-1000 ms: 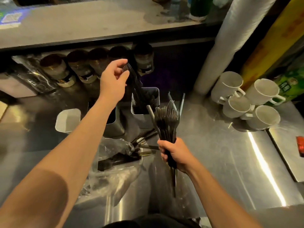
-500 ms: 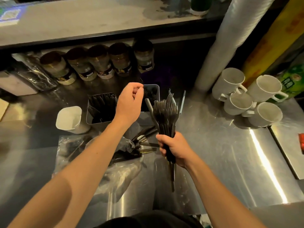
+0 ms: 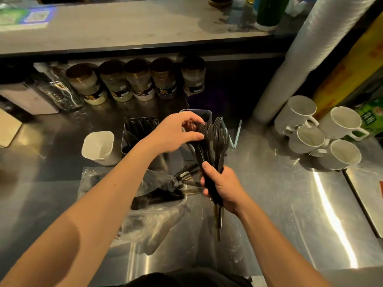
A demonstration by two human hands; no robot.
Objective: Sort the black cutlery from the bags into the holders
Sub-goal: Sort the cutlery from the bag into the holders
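The right hand is curled in a fist round the handles of a bunch of black forks, holding them upright above the steel bench, tines fanned upward and handle ends sticking out below the fist. The right forearm rises from the lower right edge of the view. The left hand reaches in from the lower left on an outstretched forearm, palm down, with its thumb and fingertips pinching the top of one fork at the left side of the bunch.

Just behind the bunch stands a dark holder, mostly hidden by the left hand. To the left of the bunch is a second holder with black cutlery in it, and further left a white holder. Below the left hand, left of the right fist, a clear plastic bag lies crumpled on the bench with more black cutlery inside and spilling from its mouth toward the fist.

Well to the right of the bunch sit four white mugs. Behind the holders a row of jars stands under a shelf.
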